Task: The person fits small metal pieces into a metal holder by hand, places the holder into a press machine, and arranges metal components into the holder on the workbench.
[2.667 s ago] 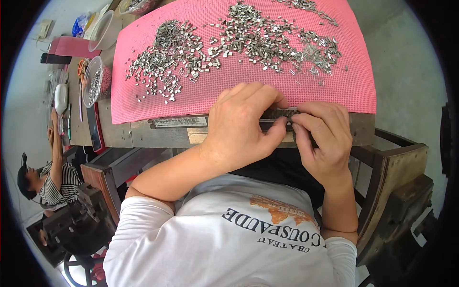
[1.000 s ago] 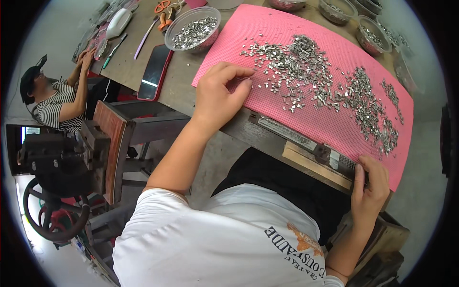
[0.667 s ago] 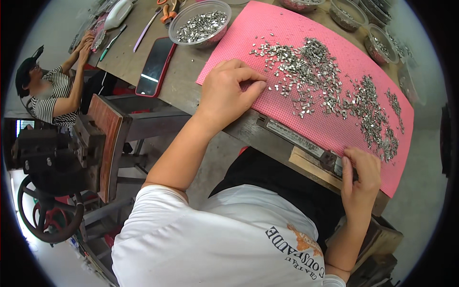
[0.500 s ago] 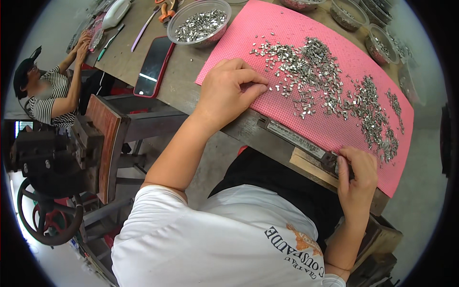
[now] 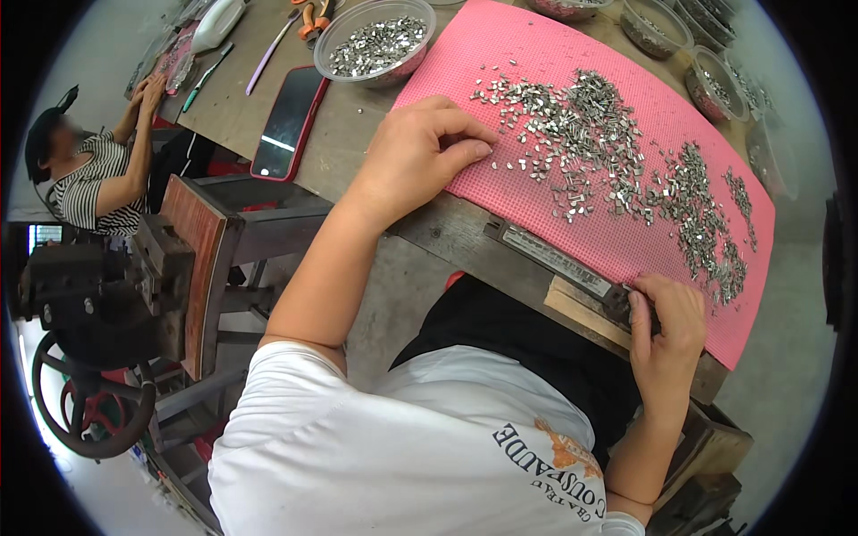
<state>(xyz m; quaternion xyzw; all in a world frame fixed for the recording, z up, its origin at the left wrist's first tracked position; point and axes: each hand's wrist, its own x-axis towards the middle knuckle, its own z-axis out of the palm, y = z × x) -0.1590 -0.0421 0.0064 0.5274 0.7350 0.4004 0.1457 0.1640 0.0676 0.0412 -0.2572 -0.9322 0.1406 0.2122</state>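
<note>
Many small silvery metal pieces [image 5: 590, 134] lie in loose heaps on a pink textured mat [image 5: 465, 54]. My left hand [image 5: 418, 152] is over the mat's left edge, beside a few stray pieces. Its thumb and index fingertips come close together in a pinch; whatever is between them, if anything, is too small to make out. Along the mat's near edge runs a long narrow metal bar [image 5: 554, 259] with a pale strip on top. My right hand [image 5: 670, 317] is closed at the bar's right end, thumb and curled fingers around a dark block there, partly hidden by the fingers.
A clear bowl [image 5: 375, 45] of metal pieces stands behind my left hand, near a red-cased phone [image 5: 290, 123]. More filled bowls [image 5: 657, 27] line the far right. Orange-handled pliers [image 5: 315, 20] lie at the back. Another person [image 5: 98, 174] works at the far left.
My left hand has drawn slightly back and to the left, away from the stray pieces by the mat's edge. My right hand has stayed at the bar's end.
</note>
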